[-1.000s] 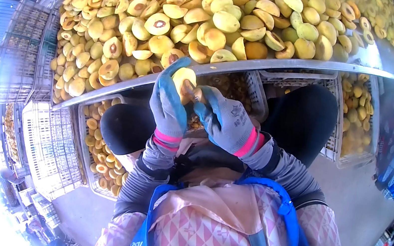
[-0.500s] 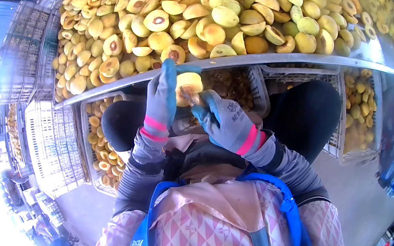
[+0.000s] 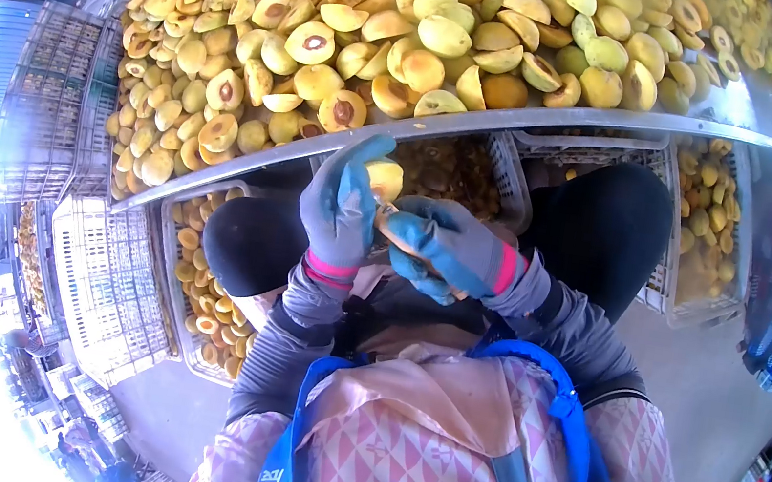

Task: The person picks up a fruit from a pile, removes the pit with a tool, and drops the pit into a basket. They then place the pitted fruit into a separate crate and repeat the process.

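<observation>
My left hand, in a grey glove with blue-coated fingers, is closed round a yellow peach half. Its fingers wrap the far and left sides of the fruit, hiding part of it. Close on its right, my right hand, gloved the same way, grips a small hand tool with a wood-coloured handle. The tool's front end meets the near side of the peach half, and the fingers cover most of its handle. Both hands are just below the metal table edge, above my lap.
Halved peaches heap the table beyond the edge, several showing reddish centres. Under it stand a crate of dark scraps and a crate of peaches to the right. Another peach crate is by my left knee, beside stacked white crates.
My left hand has moved right and slightly down, its fingers curling over the peach half. The right hand has turned, its fingers now pointing left, with the tool still against the fruit.
</observation>
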### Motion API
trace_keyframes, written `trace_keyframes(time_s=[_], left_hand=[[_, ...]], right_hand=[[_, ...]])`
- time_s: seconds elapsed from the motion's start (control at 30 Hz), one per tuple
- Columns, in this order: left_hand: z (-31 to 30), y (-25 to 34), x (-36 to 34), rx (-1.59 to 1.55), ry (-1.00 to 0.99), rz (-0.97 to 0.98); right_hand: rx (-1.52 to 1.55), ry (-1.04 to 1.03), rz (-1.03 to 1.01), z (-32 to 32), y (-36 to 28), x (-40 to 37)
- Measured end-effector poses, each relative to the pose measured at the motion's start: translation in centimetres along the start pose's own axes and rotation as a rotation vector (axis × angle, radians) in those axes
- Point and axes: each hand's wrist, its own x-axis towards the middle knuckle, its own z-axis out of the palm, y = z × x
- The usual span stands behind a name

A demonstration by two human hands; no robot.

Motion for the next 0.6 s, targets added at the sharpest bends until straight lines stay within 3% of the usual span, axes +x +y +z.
trace_keyframes(time_s=[0.07,0.13,0.2,0.23,0.37,0.47,0.53,0.57,0.6], left_hand=[[-1.0,-0.3,0.3,-0.024,-0.190,-0.037],[-0.7,0.1,0.2,-0.043,-0.188,-0.125],[-0.5,0.7,0.3,0.192,-0.132,-0.141],[-0.1,0.8,0.4,0.198,-0.098,-0.045],[-1.0,1.0,0.5,0.100,-0.198,-0.145],[-1.1,-0.2,0.5,0.035,-0.283,0.002],[-0.9,0.4,0.0,-0.077,-0.218,-0.147],[-1.3,0.0,-0.2,-0.134,-0.221,-0.236],[-1.9,-0.7,-0.1,-0.134,-0.216,-0.232]], right_hand=[[0.030,-0.057,-0.071,-0.3,0.0,-0.2],[-0.021,-0.063,-0.055,-1.1,1.3,1.1],[-0.996,0.510,-0.893,-1.6,4.5,3.2],[-1.033,0.556,-0.664,-0.2,4.1,2.0],[-1.119,0.510,-0.724,-0.3,3.4,1.6],[-0.919,0.403,-0.793,-0.8,3.4,2.3],[-0.580,0.220,-0.539,-0.9,3.1,2.0],[-0.586,0.215,-0.539,-0.9,2.6,1.4],[-0.398,0.136,-0.316,-1.0,1.7,0.5]])
